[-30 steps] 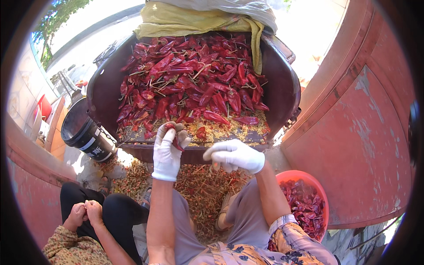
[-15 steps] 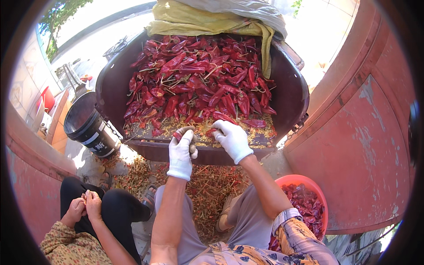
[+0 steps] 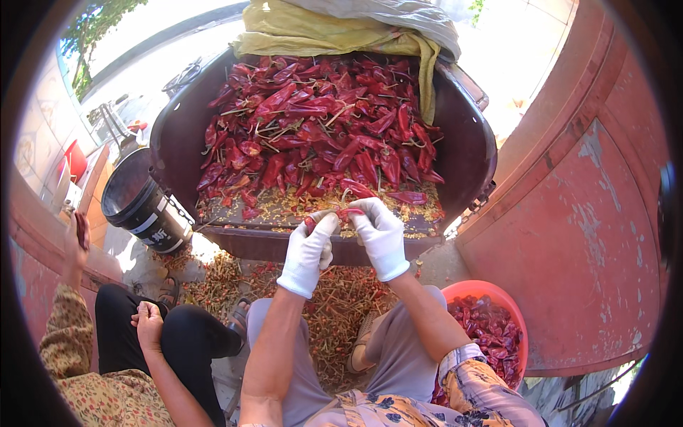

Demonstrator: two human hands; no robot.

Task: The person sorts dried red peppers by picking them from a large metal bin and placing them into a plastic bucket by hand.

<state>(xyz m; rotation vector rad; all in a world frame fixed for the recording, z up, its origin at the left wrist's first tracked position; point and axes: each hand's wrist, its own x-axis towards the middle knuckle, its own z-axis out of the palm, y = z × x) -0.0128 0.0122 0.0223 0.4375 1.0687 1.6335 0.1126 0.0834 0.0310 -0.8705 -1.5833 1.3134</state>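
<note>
Both my hands, in white gloves, meet above the front edge of a dark cart bed (image 3: 313, 245). My left hand (image 3: 311, 245) is closed around a dried red chili pepper, whose red skin shows by the thumb. The fingers of my right hand (image 3: 379, 235) pinch a red chili pepper (image 3: 348, 213) that spans the gap between the two hands. Whether the red bits in both hands are one pepper cannot be told. Just beyond them lies a large heap of dried red chilies (image 3: 320, 121), with yellow seeds (image 3: 277, 199) scattered in front.
A pink tub (image 3: 519, 313) of chilies stands at my right. Stem litter (image 3: 341, 313) covers the ground between my feet. A black bucket (image 3: 146, 206) is at left. Beside me sits a co-worker, one hand (image 3: 77, 238) raised with something dark red. Yellow sacking (image 3: 306, 35) drapes the cart's back.
My left hand has moved right and down, up against my right hand, and a red chili now stretches between them. The co-worker's hands have parted, one rising at the left.
</note>
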